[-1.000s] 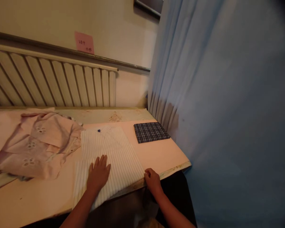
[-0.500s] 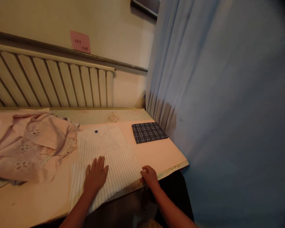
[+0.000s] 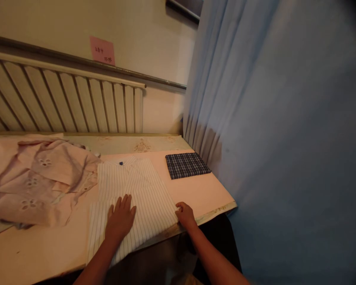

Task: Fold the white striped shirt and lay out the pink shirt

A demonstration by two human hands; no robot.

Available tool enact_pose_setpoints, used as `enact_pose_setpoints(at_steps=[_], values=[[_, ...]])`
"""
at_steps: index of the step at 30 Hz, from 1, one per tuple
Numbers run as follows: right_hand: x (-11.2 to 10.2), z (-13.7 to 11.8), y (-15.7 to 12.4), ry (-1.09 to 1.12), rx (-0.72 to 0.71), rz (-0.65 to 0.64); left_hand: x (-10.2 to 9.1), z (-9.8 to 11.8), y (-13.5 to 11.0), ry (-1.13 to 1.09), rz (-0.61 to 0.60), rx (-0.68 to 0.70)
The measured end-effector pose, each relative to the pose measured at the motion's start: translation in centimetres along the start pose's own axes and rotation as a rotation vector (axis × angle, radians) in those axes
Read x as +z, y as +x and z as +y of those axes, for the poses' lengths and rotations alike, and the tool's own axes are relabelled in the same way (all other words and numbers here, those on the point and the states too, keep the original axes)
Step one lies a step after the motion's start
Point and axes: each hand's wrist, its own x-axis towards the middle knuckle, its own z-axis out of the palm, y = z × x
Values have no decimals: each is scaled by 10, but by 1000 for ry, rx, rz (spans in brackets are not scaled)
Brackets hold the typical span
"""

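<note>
A white striped shirt lies partly folded on the table, its collar end away from me with a small dark blue tag near it. Flat on its middle rests my left hand, fingers spread and holding nothing. My right hand is at the shirt's right edge, near the front of the table, with its fingers curled closed on the fabric; the fingertips are partly hidden. Beyond the right hand is a dark plaid cloth, folded into a flat rectangle.
A crumpled pink garment with cut-out flowers covers the table's left side. Behind the table stands a radiator, with a pink note above it. A blue curtain hangs along the right end.
My right hand has shifted slightly up at the shirt's right edge, its fingers more curled. My left hand stays in place on the shirt.
</note>
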Motion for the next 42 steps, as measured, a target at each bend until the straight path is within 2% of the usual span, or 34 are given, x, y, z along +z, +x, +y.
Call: enact_pose_setpoints(at_steps=[5, 8, 12, 15, 22, 26, 29, 32, 36, 42], values=[[-4, -7, -15, -116, -146, 79, -1, 1, -1, -8, -11, 3], [3, -21, -19, -263, -379, 136, 0, 0, -1, -7, -11, 2], [29, -37, -12, -353, -696, 15, -3, 2, -3, -28, 12, 6], [47, -41, -5, -397, -802, -88, -6, 3, -4, -46, 23, 5], [53, -38, -3, -444, -811, -93, -10, 6, -2, -72, -40, -54], [53, -39, -3, -431, -815, -80, -15, 29, -9, -80, -105, -124], [54, -38, -3, -429, -813, -79, -17, 52, -20, -82, -119, -13], [55, -37, -2, -437, -807, -85, -16, 64, -29, -85, -115, 91], [55, -36, -2, -434, -814, -77, -16, 57, -31, -73, -99, 117], [54, -36, -3, -413, -824, -61, -19, 34, -29, -53, -100, 47]])
